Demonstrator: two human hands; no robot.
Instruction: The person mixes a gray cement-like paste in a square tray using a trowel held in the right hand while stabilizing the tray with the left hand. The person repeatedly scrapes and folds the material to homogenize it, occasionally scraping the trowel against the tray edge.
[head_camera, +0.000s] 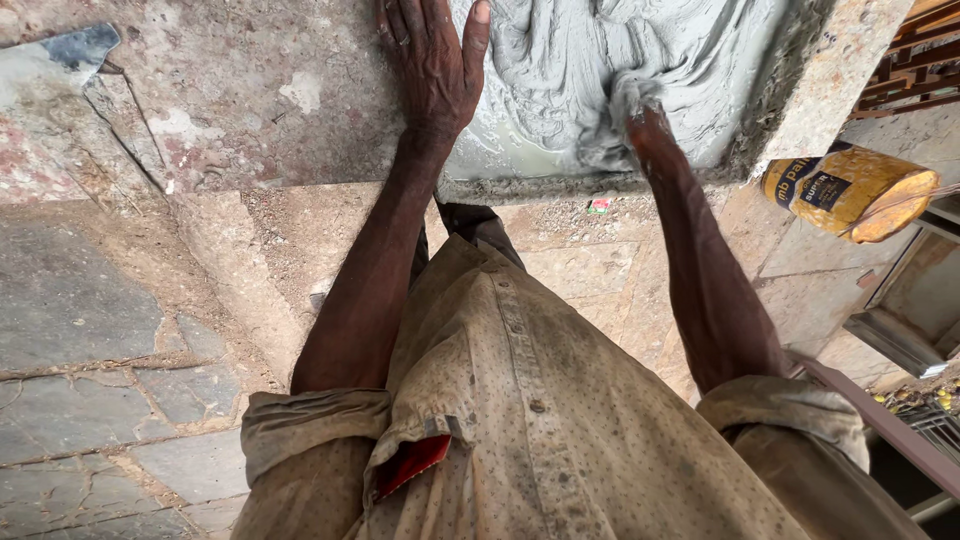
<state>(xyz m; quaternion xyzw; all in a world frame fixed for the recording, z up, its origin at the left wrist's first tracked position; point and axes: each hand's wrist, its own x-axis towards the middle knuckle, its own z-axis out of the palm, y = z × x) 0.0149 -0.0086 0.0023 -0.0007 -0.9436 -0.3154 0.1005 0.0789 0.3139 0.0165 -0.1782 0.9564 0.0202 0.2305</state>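
Observation:
My left hand (435, 60) lies flat, fingers apart, on the worn stone surface (250, 90) right at the edge of a patch of wet grey cement (560, 70). My right hand (630, 115) is pressed into the cement and coated in it, so its fingers are hidden under the grey paste. I cannot tell whether that hand grips anything. Swirl marks run through the cement around it. Both forearms reach forward from rolled-up beige sleeves.
A yellow plastic tub (850, 190) hangs or stands at the right, beside a stone ledge edge (820, 80). A step edge (540, 188) runs below the cement. Grey stone paving (90, 330) lies at the left. A metal frame (900, 320) is at the far right.

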